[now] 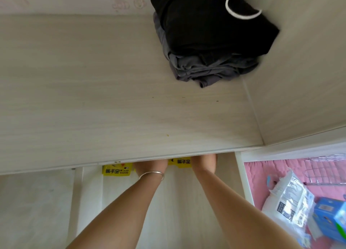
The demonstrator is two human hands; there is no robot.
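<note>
Under the shelf edge: left hand (149, 166) and right hand (204, 161) reach in side by side, a little apart; the board hides the fingers.
Grip: cannot tell for either hand.
Left packet (116, 171): yellow, just left of the left wrist, top hidden under the shelf (93, 98).
Middle packet (179, 162): yellow, between the two wrists, mostly hidden.
Bracelet (152, 173): silver, on the left wrist.
Folded clothes (206, 42): black over grey, at the shelf's back right, well apart from the hands.
Right side: plastic bag (288, 198) and blue box (329, 217) on pink bedding (262, 172).
</note>
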